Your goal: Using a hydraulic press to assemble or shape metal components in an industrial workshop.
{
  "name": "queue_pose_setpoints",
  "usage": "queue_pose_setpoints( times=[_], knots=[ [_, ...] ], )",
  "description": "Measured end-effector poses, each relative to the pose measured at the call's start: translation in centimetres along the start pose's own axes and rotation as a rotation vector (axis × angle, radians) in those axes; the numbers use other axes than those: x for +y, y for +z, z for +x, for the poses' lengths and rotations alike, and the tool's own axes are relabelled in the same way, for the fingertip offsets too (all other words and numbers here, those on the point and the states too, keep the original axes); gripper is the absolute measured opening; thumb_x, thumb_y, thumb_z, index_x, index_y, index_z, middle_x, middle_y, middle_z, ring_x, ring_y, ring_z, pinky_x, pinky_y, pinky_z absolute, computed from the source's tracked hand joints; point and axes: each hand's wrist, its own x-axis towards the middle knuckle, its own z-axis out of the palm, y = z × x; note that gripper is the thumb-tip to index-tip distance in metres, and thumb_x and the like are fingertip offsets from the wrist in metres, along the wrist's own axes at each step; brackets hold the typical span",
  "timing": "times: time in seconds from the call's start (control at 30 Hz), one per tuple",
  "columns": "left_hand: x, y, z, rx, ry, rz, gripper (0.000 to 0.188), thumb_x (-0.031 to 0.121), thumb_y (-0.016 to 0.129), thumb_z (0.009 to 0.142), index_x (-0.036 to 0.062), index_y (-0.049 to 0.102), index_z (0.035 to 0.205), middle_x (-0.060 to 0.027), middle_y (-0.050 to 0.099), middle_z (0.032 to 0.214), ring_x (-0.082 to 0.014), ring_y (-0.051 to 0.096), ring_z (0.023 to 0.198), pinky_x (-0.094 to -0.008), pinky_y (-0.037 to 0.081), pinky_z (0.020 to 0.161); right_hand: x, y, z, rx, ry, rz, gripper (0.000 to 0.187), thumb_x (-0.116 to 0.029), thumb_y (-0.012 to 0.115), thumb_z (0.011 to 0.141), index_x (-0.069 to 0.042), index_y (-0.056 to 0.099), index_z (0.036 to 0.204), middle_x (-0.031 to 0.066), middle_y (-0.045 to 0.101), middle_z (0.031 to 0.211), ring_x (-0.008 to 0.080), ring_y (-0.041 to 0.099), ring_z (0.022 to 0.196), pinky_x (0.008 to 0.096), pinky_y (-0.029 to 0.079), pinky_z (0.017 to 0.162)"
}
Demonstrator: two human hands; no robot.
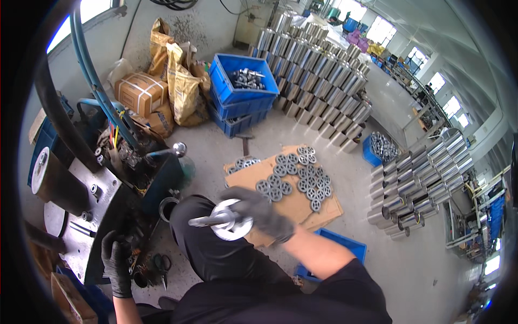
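Observation:
My right hand (260, 211), in a dark grey glove, is closed on a shiny metal disc with a shaft (233, 229). It holds this part above my knee, with the shaft pointing left. My left hand (116, 264), gloved too, is beside the front edge of the machine's metal table (102, 216). Its fingers are stretched upward and nothing shows in them. A dark cylinder (59, 181) stands out over that table. Several spoked metal wheels (313, 181) lie on flat cardboard (324, 210) on the floor beyond my right hand.
Blue crates (243, 100) holding metal parts are stacked ahead, beside yellowish sacks (183, 81) and a strapped carton (141, 94). Shiny cylinders stand in stacks (318, 70) at the back and at the right (421, 183). Scissors (163, 267) are near my left hand; a blue bin (340, 245) is beside my right forearm.

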Motion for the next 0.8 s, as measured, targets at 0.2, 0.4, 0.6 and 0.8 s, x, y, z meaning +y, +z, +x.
queue_pose_setpoints(
  times=[0.2,0.4,0.6,0.8],
  knots=[
    [-1.1,0.8,-0.3,-0.018,-0.09,0.148,0.044,0.03,0.066,0.104,0.007,0.059,0.141,-0.0049,0.067,0.119,-0.015,0.066,0.103,-0.0293,0.054,0.086,3.7,-15.1,-13.1,0.524,0.466,-0.439,0.034,-0.026,0.069,0.095,0.003,0.067,0.114,0.0091,0.076,0.092,0.0187,0.073,0.085,0.0329,0.058,0.075],
    [-2.3,1.4,-0.9,-0.081,-0.103,0.279,0.038,0.025,0.064,0.103,0.0056,0.061,0.136,-0.005,0.067,0.12,-0.0157,0.065,0.107,-0.0312,0.054,0.091,8.1,-23.8,-26.0,0.415,1.246,-1.272,0.041,-0.03,0.08,0.074,-0.007,0.078,0.108,0.0189,0.078,0.106,0.0334,0.076,0.097,0.0424,0.058,0.092],
    [-4.6,0.5,-0.9,-0.087,-0.114,0.382,0.036,0.027,0.067,0.102,0.0094,0.062,0.134,-0.0001,0.066,0.11,-0.0103,0.062,0.093,-0.0263,0.052,0.08,16.9,-26.4,-35.1,0.251,1.273,-1.507,0.038,-0.031,0.079,0.078,-0.016,0.077,0.113,0.0151,0.077,0.118,0.037,0.071,0.114,0.0479,0.056,0.1],
    [-6.9,0.8,0.5,-0.122,-0.102,0.387,0.037,0.027,0.069,0.101,0.0085,0.063,0.132,-0.0011,0.066,0.111,-0.0119,0.064,0.095,-0.0277,0.053,0.081,22.0,-26.5,-36.1,0.349,0.926,-1.685,0.04,-0.033,0.08,0.077,-0.016,0.078,0.112,0.0166,0.077,0.11,0.041,0.071,0.106,0.0482,0.057,0.093]
  ],
)
